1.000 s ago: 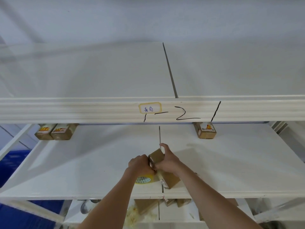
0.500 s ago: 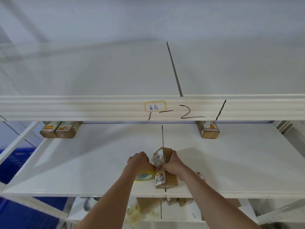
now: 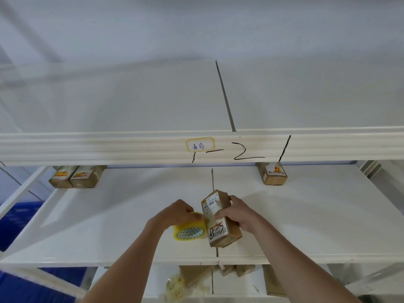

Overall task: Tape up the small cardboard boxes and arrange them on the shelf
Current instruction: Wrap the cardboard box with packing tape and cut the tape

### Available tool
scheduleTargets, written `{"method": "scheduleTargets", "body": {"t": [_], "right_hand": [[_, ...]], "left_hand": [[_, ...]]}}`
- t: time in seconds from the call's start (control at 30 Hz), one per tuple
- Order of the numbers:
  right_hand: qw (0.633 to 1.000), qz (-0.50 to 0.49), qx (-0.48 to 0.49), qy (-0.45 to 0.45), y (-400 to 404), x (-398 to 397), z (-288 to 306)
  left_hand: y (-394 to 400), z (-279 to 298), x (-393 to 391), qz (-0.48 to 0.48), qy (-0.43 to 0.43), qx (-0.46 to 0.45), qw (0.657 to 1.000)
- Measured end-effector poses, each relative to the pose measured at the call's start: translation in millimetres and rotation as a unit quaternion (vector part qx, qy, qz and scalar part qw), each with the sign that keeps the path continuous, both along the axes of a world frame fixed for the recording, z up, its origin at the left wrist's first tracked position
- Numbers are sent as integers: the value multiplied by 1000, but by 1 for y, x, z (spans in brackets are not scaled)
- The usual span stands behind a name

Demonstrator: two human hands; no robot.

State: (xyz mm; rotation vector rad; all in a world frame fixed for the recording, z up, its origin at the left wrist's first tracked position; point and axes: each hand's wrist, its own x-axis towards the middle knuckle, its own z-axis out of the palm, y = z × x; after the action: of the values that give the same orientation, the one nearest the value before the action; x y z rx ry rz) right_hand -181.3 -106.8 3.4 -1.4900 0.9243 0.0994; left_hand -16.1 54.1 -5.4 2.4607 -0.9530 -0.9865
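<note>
My right hand [image 3: 237, 216] grips a small cardboard box [image 3: 220, 217] from its right side, fingers curled around it, thumb on the labelled face. The box stands tilted on the white shelf [image 3: 109, 215], near the front edge, over the seam. My left hand [image 3: 175, 212] holds a yellow tape roll [image 3: 189, 229], fingers closed over its top, just beside the box. At the back of the shelf two boxes [image 3: 74, 176] sit side by side on the left, and one box [image 3: 272, 173] on the right.
</note>
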Motion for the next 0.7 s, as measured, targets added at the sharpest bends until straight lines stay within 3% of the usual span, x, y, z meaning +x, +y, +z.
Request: {"method": "scheduleTargets", "body": {"t": [0.2, 0.57, 0.7], "right_hand": [[1000, 3, -14, -1, -8, -3, 8], [1000, -8, 11, -22, -8, -9, 11], [999, -21, 26, -40, -14, -12, 17]], "left_hand": [[4, 4, 6, -15, 59, -35, 998], [-7, 5, 6, -24, -46, 46, 998], [-6, -3, 5, 10, -8, -4, 1000]]}}
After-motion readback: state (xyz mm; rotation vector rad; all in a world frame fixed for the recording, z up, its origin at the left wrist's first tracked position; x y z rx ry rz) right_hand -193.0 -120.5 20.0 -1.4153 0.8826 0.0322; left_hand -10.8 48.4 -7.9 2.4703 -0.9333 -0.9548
